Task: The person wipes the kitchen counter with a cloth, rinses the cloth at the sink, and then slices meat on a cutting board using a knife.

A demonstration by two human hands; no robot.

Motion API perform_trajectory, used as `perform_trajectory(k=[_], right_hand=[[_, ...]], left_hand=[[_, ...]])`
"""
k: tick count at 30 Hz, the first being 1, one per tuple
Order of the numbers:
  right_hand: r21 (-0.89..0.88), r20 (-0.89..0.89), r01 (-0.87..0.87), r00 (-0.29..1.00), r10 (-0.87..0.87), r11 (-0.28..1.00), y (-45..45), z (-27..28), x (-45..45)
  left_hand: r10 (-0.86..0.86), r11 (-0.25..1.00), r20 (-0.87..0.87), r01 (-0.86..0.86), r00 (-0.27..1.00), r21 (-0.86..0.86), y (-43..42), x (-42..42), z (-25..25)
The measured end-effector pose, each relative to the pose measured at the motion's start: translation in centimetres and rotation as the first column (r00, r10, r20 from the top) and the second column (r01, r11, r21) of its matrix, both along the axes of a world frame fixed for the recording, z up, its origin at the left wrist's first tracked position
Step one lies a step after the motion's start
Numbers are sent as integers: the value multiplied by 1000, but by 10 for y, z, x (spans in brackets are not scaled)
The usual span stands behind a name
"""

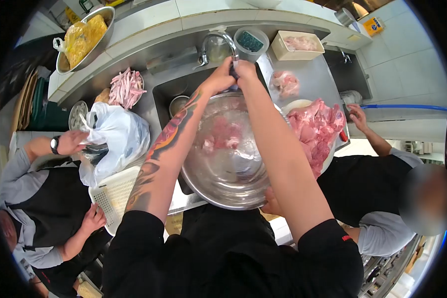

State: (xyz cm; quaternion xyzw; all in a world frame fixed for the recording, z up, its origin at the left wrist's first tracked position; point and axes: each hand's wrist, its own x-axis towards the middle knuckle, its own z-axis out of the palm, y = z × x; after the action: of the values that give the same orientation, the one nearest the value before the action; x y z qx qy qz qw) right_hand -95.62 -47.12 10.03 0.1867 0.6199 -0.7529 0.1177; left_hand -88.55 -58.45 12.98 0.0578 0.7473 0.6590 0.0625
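Observation:
My left hand (pixel 220 79) and my right hand (pixel 245 72) meet right at the end of the curved metal faucet (pixel 228 37). Their fingers are closed around something small and dark, too hidden to name. Below my wrists, a large metal bowl (pixel 196 181) sits over the sink (pixel 163 94), with clear water and some pink meat (pixel 223 133) in it. To the right of my right forearm lies a big heap of raw meat (pixel 315 126) on a white plate.
A co-worker on the left touches a white plastic bag (pixel 118 131) and a perforated basket (pixel 115 191). Pale strips (pixel 126 88) lie behind it. Another co-worker's hand (pixel 357 117) is at the right. A meat tub (pixel 297 45), bagged meat (pixel 285 83) and a round container (pixel 252 42) stand behind.

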Motion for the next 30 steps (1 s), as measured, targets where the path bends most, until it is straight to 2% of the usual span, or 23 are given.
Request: perform_trajectory(k=[1,2,4,5,6,8,9,10,12,13,14,15,16,17,18,20,23,24,26,30], right_hand=[[64,-27,-35,999,36,997,-1,1,-4],[63,-33,-39,999,41,997,0,2,-6],[-109,-80,164,982,-173,980,-6,30,7],[-87,-65,176,981,-182,981,-10,48,16],[-131,-31,107,993,-112,986,-8,29,6],[140,-6,2,1000,-2,990,-5,50,19],[138,-15,0,1000,2,990,-4,54,19],[163,3,19,1000,-19,987,-1,55,17],[188,11,45,999,-48,981,5,48,9],[160,-12,105,994,-104,982,6,41,4],[129,-33,164,986,-161,978,9,35,-2],[37,-17,61,998,-61,997,14,62,11],[37,-25,65,998,-64,997,13,67,12],[-131,-31,236,970,-242,963,8,70,13],[-295,-6,390,912,-410,872,5,72,15],[-277,22,408,908,-419,870,5,90,30],[-263,-68,470,862,-502,843,13,96,34],[-264,-74,467,862,-501,844,17,108,44],[-309,-48,493,846,-531,813,23,134,62],[-331,-103,544,791,-602,771,43,125,73]], left_hand=[[-100,967,7,99,995,-237,-3,0,4],[-95,967,1,92,995,-238,-2,-1,9],[-136,979,-106,117,985,-169,-1,-5,8],[-137,954,-317,39,939,-297,0,-9,0],[-124,953,-321,23,939,-301,1,-7,5],[-43,989,-148,21,988,-145,7,-1,15],[-26,999,-212,22,977,-23,11,-13,-14],[-27,999,-223,22,974,-24,15,-19,-26],[-84,984,-460,1,884,-177,22,-27,-34],[-16,967,-462,-103,887,-232,26,-14,-16],[-17,968,-470,-104,883,-230,27,-14,-7],[-26,948,-385,-100,922,-304,28,-17,-6],[-29,923,-297,-89,954,-375,30,-20,-6],[64,941,-427,-197,902,-274,35,-15,-10],[62,942,-430,-194,901,-272,37,-18,-23],[131,961,-434,-222,891,-165,39,-24,-50],[106,983,-360,-152,927,-101,37,-6,-36],[108,983,-365,-153,925,-98,33,-4,-41],[22,963,-325,-107,945,-246,21,-5,-62],[22,980,-372,-94,928,-176,-2,3,-103]])
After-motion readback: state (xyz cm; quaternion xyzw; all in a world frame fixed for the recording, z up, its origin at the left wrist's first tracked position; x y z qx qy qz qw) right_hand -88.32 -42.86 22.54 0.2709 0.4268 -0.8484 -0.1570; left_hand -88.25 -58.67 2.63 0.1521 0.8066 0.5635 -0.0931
